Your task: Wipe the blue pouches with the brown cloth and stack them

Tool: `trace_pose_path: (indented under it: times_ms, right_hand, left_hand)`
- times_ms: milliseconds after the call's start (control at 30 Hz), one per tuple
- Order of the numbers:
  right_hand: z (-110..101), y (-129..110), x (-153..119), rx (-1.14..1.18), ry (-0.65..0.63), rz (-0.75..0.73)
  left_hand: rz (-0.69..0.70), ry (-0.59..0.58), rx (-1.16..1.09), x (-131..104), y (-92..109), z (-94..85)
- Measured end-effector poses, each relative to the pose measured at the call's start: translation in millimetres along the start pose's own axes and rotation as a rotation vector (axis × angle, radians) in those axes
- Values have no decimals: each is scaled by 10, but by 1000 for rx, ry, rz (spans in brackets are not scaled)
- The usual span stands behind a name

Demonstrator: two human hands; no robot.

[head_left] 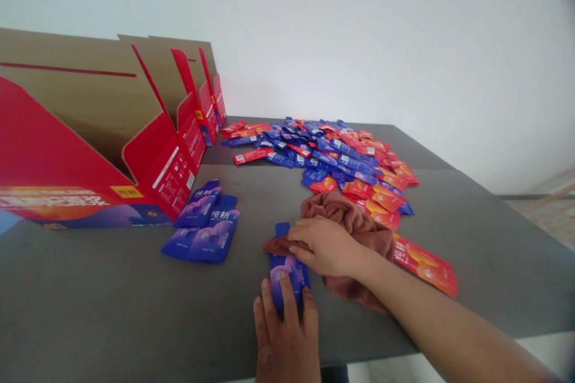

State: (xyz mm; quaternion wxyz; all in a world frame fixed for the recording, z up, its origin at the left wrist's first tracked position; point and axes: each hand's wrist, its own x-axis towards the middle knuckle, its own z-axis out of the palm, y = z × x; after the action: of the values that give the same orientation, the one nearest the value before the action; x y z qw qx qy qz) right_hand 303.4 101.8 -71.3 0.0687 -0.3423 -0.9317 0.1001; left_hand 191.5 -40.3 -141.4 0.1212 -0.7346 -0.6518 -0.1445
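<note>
A blue pouch [291, 280] with purple fruit printed on it lies flat on the dark table. My left hand [287, 326] rests on its near end, fingers spread. My right hand [326, 245] grips a brown cloth [357, 221], and a folded tip of the cloth covers part of the pouch's upper end. The rest of the cloth lies bunched beneath and behind that hand. To the left, several blue pouches [211, 230] lie overlapping near a box. One red pouch [424, 263] lies right of the cloth, partly under it.
Open red cardboard boxes [166, 173] stand in a row along the left side. A large heap of blue and red pouches [323, 149] spreads over the back of the grey table [108, 305]. A white wall rises behind.
</note>
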Motion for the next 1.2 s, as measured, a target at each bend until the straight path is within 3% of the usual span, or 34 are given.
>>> trace_pose_path:
  times_ms: [267,633,733,1000,1200]
  right_hand:
    - [-87,-87,-48,99,-103,-206]
    - [-10,-24,5,-1,-39,64]
    - [-22,-15,0,-2,-27,51]
    - [-84,-102,-43,92,-105,-164]
    - [-62,-114,-27,58,-79,-96]
  left_hand:
    - [29,3,37,-41,-3,35]
    - [-3,-9,-10,-1,5,-12]
    - [-4,-5,-14,-4,10,-6]
    - [7,-19,-7,-16,-1,-8]
    - [15,-23,-29,-3,-8,-33]
